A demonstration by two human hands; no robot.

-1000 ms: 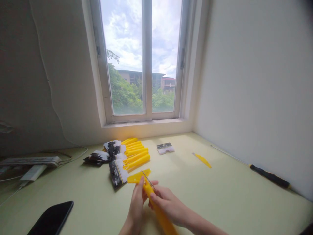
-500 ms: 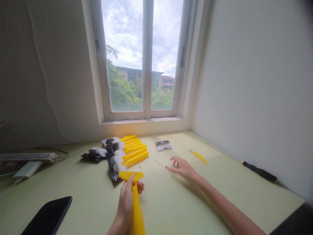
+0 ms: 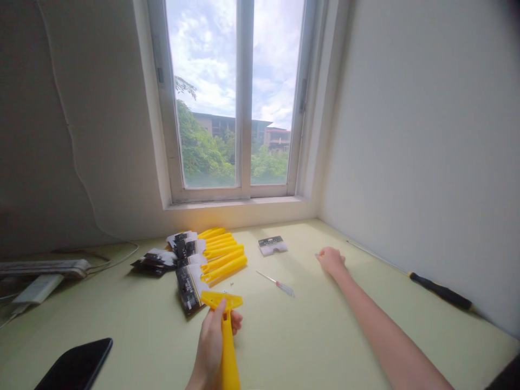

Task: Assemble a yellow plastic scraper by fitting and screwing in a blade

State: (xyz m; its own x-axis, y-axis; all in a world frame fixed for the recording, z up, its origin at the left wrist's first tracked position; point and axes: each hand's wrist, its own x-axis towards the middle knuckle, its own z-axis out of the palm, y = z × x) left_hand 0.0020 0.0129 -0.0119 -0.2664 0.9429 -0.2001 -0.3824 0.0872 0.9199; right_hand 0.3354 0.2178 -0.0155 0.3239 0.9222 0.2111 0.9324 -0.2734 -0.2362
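Two hands are at work on a pale green table set below a window. At the near edge the left hand is closed around the handle of a yellow scraper, whose wide head points far, just clear of the nearest pack. This tool looks like light, stiff moulded plastic; its long narrow handle seems the sound place to hold it, while the thin front edge is probably best left alone. The right hand reaches far and to the right, curled over something on the table that it hides; whether it pinches anything I cannot tell. Between the hands lies a small screwdriver. Far left sit a row of yellow scrapers with black-and-white packaging cards, and one loose card nearer the window. A dark phone lies near left, a power strip far left, and a long black-handled tool rests by the right wall.
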